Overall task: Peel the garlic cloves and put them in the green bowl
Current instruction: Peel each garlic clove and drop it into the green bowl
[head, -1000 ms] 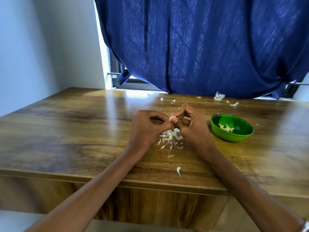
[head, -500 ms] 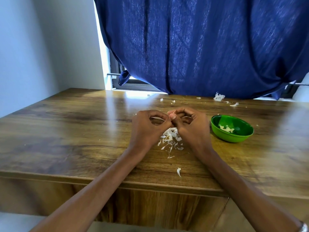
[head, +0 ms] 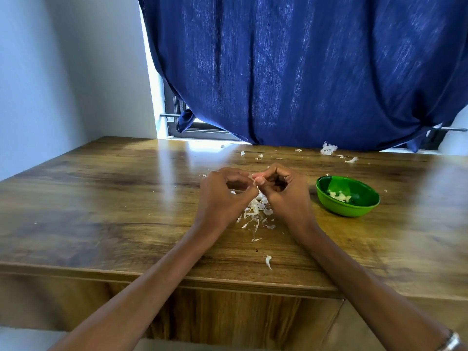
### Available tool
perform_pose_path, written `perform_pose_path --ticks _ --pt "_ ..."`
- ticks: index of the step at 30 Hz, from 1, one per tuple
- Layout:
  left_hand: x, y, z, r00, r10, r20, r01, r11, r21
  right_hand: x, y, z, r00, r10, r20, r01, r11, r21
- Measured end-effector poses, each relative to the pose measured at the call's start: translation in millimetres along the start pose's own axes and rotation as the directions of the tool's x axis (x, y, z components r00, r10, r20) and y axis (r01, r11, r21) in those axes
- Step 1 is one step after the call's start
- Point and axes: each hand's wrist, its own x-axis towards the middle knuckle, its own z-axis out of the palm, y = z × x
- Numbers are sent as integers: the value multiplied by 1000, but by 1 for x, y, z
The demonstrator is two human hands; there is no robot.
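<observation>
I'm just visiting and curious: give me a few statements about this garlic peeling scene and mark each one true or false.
1. Both hands, left hand and right hand, pinch a garlic clove between them. True.
2. The green bowl is empty. False: it holds a few pale pieces.
3. Loose garlic skins lie on the wooden table under the hands. True.
4. The bowl sits left of the hands. False: it sits to their right.
5. A red curtain hangs behind. False: the curtain is dark blue.
</observation>
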Motion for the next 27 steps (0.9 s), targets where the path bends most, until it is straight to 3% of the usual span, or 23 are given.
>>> perform_pose_path --ticks 8,18,27 --pt "0 0 -1 996 -32 86 29 999 40 2 5 0 999 11 39 -10 1000 -10" --pt "-8 8 -5 997 -35 62 37 999 -39 1 7 2 996 53 68 -54 998 19" --pt "-9 5 -6 998 -18 64 17 1000 17 -1 7 2 985 94 146 -98 995 20"
